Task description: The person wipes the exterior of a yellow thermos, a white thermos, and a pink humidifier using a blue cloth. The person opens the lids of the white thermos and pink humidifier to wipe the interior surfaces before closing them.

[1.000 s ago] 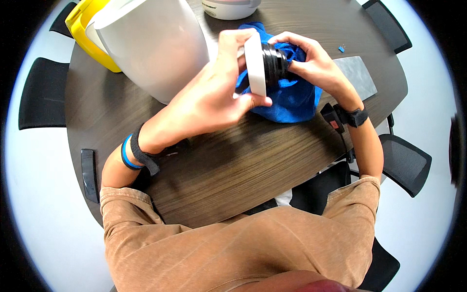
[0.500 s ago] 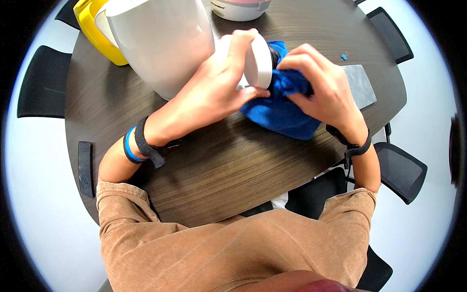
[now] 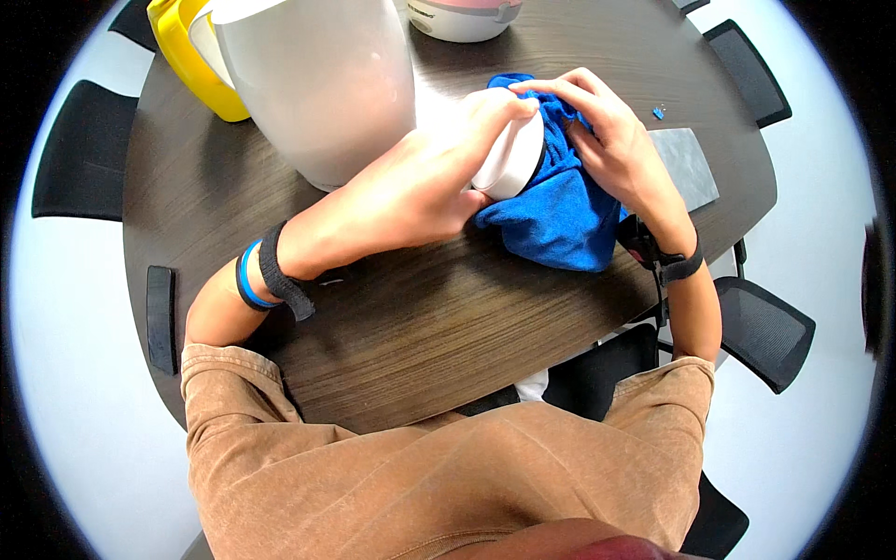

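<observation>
I saw the person's left hand (image 3: 441, 175) gripping a round, smooth white cap (image 3: 512, 166), while the right hand (image 3: 616, 140) clasped bunched, bright-blue cloth (image 3: 563, 224) beside its dark-edged side.

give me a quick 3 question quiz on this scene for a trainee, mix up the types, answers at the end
1. Multiple choice: what does the right hand hold?
a) grey sheet
b) blue cloth
c) chair

2. True or false: the left hand grips the white piece.

3. Short answer: what colour is the item just left of the white vessel?

Key:
1. b
2. True
3. Yellow
</observation>
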{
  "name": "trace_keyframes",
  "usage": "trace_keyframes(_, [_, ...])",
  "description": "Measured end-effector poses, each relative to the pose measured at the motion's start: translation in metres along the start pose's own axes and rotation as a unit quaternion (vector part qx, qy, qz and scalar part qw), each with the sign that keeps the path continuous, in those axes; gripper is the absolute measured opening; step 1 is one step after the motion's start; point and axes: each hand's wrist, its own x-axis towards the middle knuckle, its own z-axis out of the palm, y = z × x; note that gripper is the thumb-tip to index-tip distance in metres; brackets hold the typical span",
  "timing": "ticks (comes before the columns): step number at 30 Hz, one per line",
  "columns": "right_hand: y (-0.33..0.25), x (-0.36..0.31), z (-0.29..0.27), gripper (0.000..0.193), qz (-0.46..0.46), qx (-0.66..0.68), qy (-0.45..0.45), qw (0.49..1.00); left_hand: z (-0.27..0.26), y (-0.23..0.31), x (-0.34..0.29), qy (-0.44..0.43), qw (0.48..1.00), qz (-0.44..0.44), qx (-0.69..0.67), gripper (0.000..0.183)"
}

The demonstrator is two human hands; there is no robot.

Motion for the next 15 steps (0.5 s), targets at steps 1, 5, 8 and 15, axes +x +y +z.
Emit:
trace_keyframes(1, [0.003,0.0,0.002,0.039,-0.023,0.01,0.021,0.999,-0.001,0.001,0.001,-0.001,1.0,-0.004,-0.008,0.09])
trace_keyframes(5, [0.024,0.003,0.007,0.031,-0.027,0.08,0.082,0.993,-0.003,0.006,0.004,0.015,0.999,-0.018,-0.036,0.089])
trace_keyframes(8, [0.016,0.009,0.0,0.027,-0.009,0.089,0.132,0.987,-0.002,0.007,0.002,0.025,0.997,-0.054,-0.057,0.087])
trace_keyframes(15, [-0.024,0.003,-0.002,0.034,-0.187,0.024,0.114,0.975,0.0,0.005,0.0,0.034,0.99,-0.11,-0.083,0.083])
